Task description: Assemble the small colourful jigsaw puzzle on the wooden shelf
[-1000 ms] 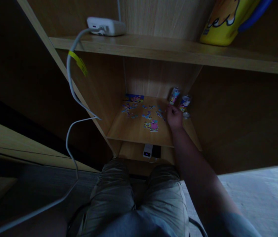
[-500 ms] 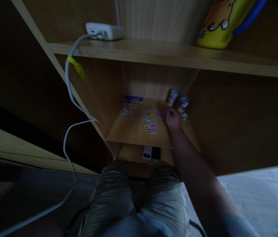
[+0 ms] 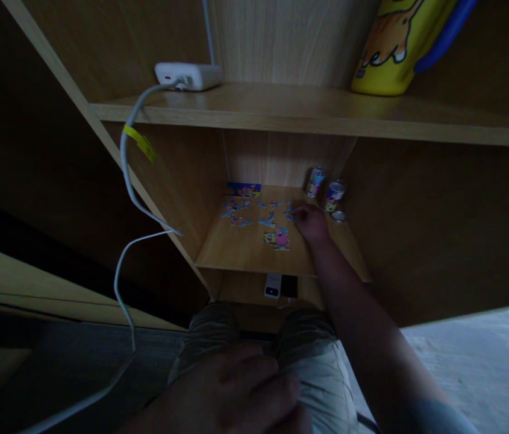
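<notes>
Small jigsaw puzzle pieces [image 3: 237, 205] lie in loose groups on the middle shelf. Near the front is a joined part of the puzzle [image 3: 281, 238] with a pink and a yellow cartoon figure. My right hand [image 3: 312, 224] rests low at the right-hand group of pieces [image 3: 289, 213], its fingers drawn together. Its fingertips are beside or on a piece, and what they pinch is too small and dark to make out. Over my lap, my left hand [image 3: 254, 392] shows its back, with the fingers bent and blurred; its palm is hidden.
A picture card [image 3: 243, 190] leans at the back left. Two printed cans [image 3: 315, 182] and a round metal lid [image 3: 338, 216] stand at right. Above are a white charger [image 3: 188, 76] with a hanging cable [image 3: 124, 150] and a yellow jug [image 3: 383, 54]. A power bank [image 3: 273, 286] lies below.
My right hand has moved left and slightly toward me, to the right-hand pieces. My left hand has come into view over my lap. The camera view has tilted slightly upward.
</notes>
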`<action>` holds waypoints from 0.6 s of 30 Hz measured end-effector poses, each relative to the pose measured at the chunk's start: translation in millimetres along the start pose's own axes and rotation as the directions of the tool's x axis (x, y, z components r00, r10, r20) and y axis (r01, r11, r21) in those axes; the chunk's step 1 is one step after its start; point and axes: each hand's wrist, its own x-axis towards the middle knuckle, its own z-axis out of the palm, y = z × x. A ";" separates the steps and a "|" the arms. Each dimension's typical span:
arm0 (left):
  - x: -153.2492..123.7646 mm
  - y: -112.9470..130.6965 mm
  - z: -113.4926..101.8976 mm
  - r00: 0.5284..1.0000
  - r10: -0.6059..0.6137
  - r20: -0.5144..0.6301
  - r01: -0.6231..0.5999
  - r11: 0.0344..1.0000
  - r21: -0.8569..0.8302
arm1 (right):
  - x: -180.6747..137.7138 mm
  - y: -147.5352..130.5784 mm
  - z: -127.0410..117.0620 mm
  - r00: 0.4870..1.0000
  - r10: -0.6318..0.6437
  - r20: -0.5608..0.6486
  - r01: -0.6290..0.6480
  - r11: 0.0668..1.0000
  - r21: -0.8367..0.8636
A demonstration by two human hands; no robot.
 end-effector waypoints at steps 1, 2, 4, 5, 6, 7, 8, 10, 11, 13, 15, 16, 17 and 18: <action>6.6 -8.6 5.5 1.000 0.012 -0.009 -0.013 1.000 -0.020 | 0.2 0.0 0.4 1.000 -0.020 0.016 0.020 1.000 0.007; 11.3 -17.9 12.0 1.000 0.002 0.004 -0.002 1.000 -0.032 | 0.3 0.1 0.7 0.999 -0.034 0.030 0.034 0.999 0.014; 14.6 -38.6 26.1 0.999 -0.039 -0.021 0.039 0.999 -0.036 | 0.5 0.5 0.5 0.998 -0.042 0.047 0.041 0.999 0.024; 13.9 -50.0 32.9 0.997 -0.055 -0.049 0.054 0.998 -0.036 | 0.6 0.8 0.2 0.998 -0.039 0.053 0.037 0.999 0.030; 12.2 -62.0 39.2 0.995 -0.070 -0.075 0.068 0.997 -0.034 | 0.7 1.1 -0.3 0.998 -0.033 0.055 0.031 0.999 0.035; 10.3 -74.7 44.6 0.991 -0.079 -0.107 0.076 0.997 -0.025 | 0.8 1.6 -0.9 0.998 -0.025 0.053 0.023 0.999 0.040; 8.7 -88.0 48.9 0.988 -0.089 -0.124 0.090 0.996 -0.002 | 0.9 2.1 -1.6 0.999 -0.014 0.044 0.012 0.999 0.046; 8.8 -116.1 53.9 0.980 -0.133 -0.149 0.140 0.990 0.036 | 1.1 3.3 -2.6 1.000 0.010 0.022 -0.011 0.998 0.066; 11.2 -130.8 54.9 0.972 -0.161 -0.172 0.168 0.985 0.028 | 1.2 4.0 -2.9 1.000 0.014 0.014 -0.016 0.997 0.080; 20.7 -161.0 55.4 0.948 -0.240 -0.208 0.234 0.971 -0.053 | 1.2 5.2 -2.9 1.000 0.009 0.023 -0.011 0.996 0.093; 34.1 -192.5 56.8 0.923 -0.313 -0.222 0.273 0.942 -0.196 | 1.1 6.2 -2.3 0.999 0.004 0.050 -0.007 0.998 0.070; 41.0 -208.5 58.7 0.915 -0.341 -0.215 0.282 0.923 -0.262 | 1.2 6.8 -2.0 0.998 0.007 0.062 -0.010 0.999 0.048; 47.1 -224.1 61.6 0.903 -0.375 -0.207 0.297 0.897 -0.328 | 1.4 7.5 -1.7 0.997 0.016 0.071 -0.018 1.000 0.026; 52.1 -239.0 65.3 0.879 -0.436 -0.193 0.334 0.852 -0.403 | 1.7 8.3 -1.5 0.997 0.026 0.076 -0.027 1.000 0.008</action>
